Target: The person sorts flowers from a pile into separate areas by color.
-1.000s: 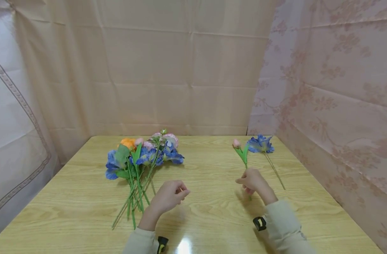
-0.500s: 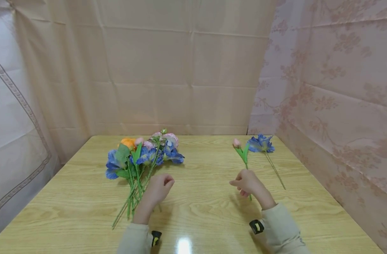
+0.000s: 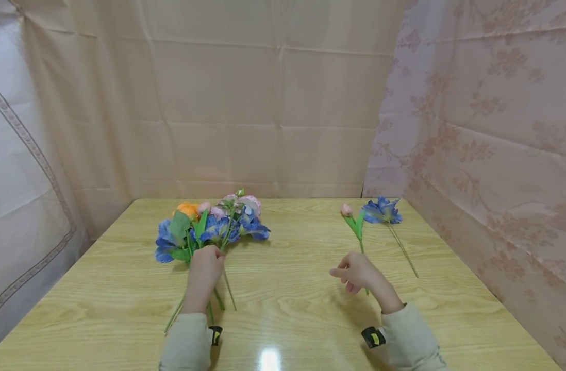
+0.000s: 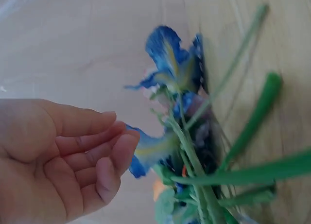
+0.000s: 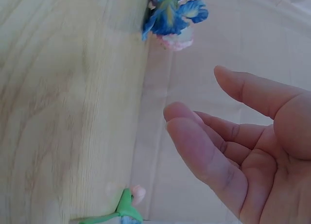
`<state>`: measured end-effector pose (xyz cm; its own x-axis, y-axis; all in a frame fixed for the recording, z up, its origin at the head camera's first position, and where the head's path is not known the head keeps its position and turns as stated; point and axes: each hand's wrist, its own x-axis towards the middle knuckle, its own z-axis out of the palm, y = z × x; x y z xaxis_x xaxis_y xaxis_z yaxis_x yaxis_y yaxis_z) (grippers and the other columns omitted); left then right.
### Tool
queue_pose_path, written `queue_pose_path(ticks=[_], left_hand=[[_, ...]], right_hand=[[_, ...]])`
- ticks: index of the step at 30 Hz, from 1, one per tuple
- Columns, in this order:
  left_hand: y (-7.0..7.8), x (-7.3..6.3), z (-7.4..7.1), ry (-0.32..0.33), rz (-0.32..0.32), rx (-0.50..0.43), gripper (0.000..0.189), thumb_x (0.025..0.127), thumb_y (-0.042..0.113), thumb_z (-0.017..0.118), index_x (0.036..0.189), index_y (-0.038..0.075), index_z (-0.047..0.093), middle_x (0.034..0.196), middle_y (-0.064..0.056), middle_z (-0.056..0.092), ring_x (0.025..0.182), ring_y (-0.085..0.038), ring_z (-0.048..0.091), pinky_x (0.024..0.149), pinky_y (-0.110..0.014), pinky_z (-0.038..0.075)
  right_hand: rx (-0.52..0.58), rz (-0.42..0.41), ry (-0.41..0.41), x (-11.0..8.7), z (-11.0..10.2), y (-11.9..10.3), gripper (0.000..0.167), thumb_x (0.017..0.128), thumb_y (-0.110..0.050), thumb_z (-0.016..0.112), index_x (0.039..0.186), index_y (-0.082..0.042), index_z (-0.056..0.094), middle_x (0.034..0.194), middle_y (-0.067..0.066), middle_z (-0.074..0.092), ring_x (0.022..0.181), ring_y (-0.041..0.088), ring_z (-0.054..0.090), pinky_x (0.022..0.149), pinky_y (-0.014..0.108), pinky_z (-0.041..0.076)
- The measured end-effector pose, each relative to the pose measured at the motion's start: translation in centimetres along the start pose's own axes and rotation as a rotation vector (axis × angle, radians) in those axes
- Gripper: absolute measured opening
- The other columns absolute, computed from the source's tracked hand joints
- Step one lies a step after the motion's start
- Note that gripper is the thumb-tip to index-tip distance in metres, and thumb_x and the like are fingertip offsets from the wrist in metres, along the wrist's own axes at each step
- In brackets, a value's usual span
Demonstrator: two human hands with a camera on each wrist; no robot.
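My left hand is over the stems of a pile of artificial flowers at the left. In the left wrist view its fingers are loosely bent toward the thumb, with nothing between them, beside the green stems. The pile has blue irises, an orange flower, a pink tulip and pink blooms. At the right, my right hand hovers beside the stem of a single pink tulip, thumb and fingers apart and holding nothing.
A lone blue iris lies to the right of the single tulip, its stem slanting toward the near right. Beyond the wooden table hangs a beige cloth, and a flower-patterned cloth runs along the right side.
My left hand has moved left, from beside the pile to over its stems. The right hand has shifted slightly left, away from the single tulip's stem. The flowers lie where they were.
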<state>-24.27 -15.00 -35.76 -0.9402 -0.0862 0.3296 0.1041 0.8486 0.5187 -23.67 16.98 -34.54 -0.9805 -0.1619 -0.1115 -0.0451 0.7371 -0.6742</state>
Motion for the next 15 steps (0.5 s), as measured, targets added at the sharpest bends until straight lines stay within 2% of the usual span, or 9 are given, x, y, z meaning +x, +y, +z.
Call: queue_pose_path(ticks=[2, 4, 5, 7, 9, 11, 15], left_hand=[[-0.4, 0.1, 0.1, -0.001, -0.035, 0.015, 0.029, 0.074, -0.005, 0.054, 0.05, 0.006, 0.043, 0.049, -0.002, 0.039, 0.047, -0.018, 0.039, 0.044, -0.03, 0.033], [-0.8, 0.2, 0.2, 0.0, -0.048, 0.043, 0.036, 0.073, -0.005, 0.054, 0.048, 0.011, 0.033, 0.046, -0.001, 0.031, 0.045, -0.018, 0.034, 0.042, -0.031, 0.03], [-0.9, 0.2, 0.3, 0.003, -0.053, 0.054, 0.036, 0.072, -0.005, 0.054, 0.047, 0.01, 0.033, 0.045, -0.002, 0.032, 0.044, -0.018, 0.037, 0.041, -0.032, 0.032], [-1.2, 0.3, 0.5, 0.017, -0.046, 0.079, 0.029, 0.072, -0.006, 0.055, 0.049, 0.005, 0.042, 0.047, -0.009, 0.044, 0.045, -0.025, 0.048, 0.042, -0.037, 0.039], [-1.3, 0.3, 0.8, 0.024, -0.038, 0.109, 0.018, 0.073, -0.005, 0.056, 0.055, -0.003, 0.051, 0.055, -0.019, 0.054, 0.053, -0.034, 0.056, 0.047, -0.044, 0.045], [-1.5, 0.2, 0.9, 0.011, -0.049, 0.119, 0.011, 0.074, -0.006, 0.054, 0.063, -0.008, 0.055, 0.063, -0.026, 0.056, 0.057, -0.039, 0.057, 0.048, -0.046, 0.046], [-1.8, 0.2, 1.2, -0.032, -0.049, 0.14, 0.01, 0.076, -0.007, 0.051, 0.067, -0.009, 0.055, 0.065, -0.027, 0.056, 0.059, -0.039, 0.058, 0.048, -0.045, 0.046]], right_hand=[[0.007, -0.009, -0.01, -0.1, 0.1, -0.1, 0.022, 0.085, -0.016, 0.061, 0.085, 0.006, 0.063, 0.066, 0.013, 0.059, 0.046, 0.018, 0.056, 0.044, 0.03, 0.049], [0.005, -0.019, -0.017, -0.2, 0.2, -0.2, 0.022, 0.085, -0.016, 0.06, 0.084, 0.006, 0.063, 0.066, 0.012, 0.059, 0.045, 0.018, 0.056, 0.044, 0.03, 0.049], [0.004, -0.019, -0.018, -0.2, 0.2, -0.2, 0.021, 0.085, -0.016, 0.06, 0.083, 0.005, 0.063, 0.065, 0.012, 0.059, 0.045, 0.018, 0.056, 0.044, 0.03, 0.049], [-0.001, -0.023, -0.023, -0.3, 0.3, -0.3, 0.021, 0.085, -0.016, 0.061, 0.083, 0.005, 0.063, 0.065, 0.012, 0.058, 0.045, 0.018, 0.055, 0.044, 0.03, 0.049], [-0.004, -0.026, -0.025, -0.3, 0.4, -0.3, 0.021, 0.085, -0.016, 0.061, 0.082, 0.005, 0.063, 0.064, 0.012, 0.058, 0.045, 0.018, 0.056, 0.043, 0.03, 0.049], [-0.002, -0.024, -0.028, -0.3, 0.4, -0.3, 0.02, 0.085, -0.016, 0.061, 0.081, 0.004, 0.062, 0.065, 0.012, 0.058, 0.045, 0.018, 0.056, 0.044, 0.03, 0.049], [-0.004, -0.021, -0.035, -0.4, 0.4, -0.3, 0.021, 0.085, -0.017, 0.061, 0.082, 0.004, 0.062, 0.065, 0.012, 0.058, 0.045, 0.019, 0.056, 0.044, 0.031, 0.049]])
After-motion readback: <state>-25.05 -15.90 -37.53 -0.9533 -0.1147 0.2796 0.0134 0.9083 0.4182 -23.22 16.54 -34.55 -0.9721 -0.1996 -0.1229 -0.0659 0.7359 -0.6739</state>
